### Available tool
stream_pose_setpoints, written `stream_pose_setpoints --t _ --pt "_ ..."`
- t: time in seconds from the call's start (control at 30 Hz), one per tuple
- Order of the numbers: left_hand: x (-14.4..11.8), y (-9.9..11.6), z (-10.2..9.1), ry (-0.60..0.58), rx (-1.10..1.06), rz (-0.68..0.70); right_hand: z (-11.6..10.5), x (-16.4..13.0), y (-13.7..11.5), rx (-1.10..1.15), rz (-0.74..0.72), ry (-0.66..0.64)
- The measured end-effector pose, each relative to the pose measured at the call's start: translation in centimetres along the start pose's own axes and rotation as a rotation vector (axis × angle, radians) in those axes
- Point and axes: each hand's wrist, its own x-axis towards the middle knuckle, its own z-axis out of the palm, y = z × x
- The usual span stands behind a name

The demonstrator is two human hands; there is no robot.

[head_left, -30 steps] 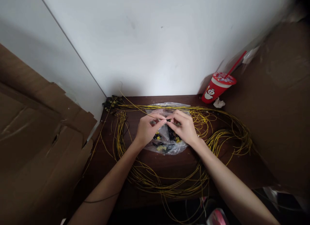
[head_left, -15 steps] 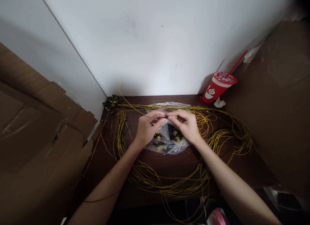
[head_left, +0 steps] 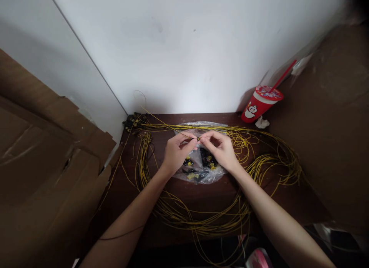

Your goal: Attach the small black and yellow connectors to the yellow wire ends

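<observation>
Over a clear plastic bag, my two hands meet fingertip to fingertip. My left hand pinches a thin yellow wire, whose free length rises to the upper left and curls against the wall. A small black connector shows between the fingertips, and my right hand pinches it from the other side. Fingers cover most of it, so its exact shape is hidden. Inside the bag lie several black and yellow connector pieces.
A large bundle of yellow wires loops around the bag on the dark brown table. Black connectors cluster at the back left. A red cup with a straw and a crumpled tissue stand back right. Cardboard flanks both sides.
Both hands stay together in nearly the same place, with the fingertips slightly shifted around the connector. The wire's free end has swung up and left into a wider curl.
</observation>
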Motion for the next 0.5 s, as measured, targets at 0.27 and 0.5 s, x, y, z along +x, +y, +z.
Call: stream_pose_setpoints --t 0.27,0.5 --pt "0.12 -0.06 -0.07 -0.019 -0.048 -0.037 -0.01 0.03 0.13 0.037 0.008 -0.001" --pt "0.16 -0.47 -0.41 -0.051 0.009 0.001 -0.33 0.07 -0.24 -0.032 -0.070 -0.010"
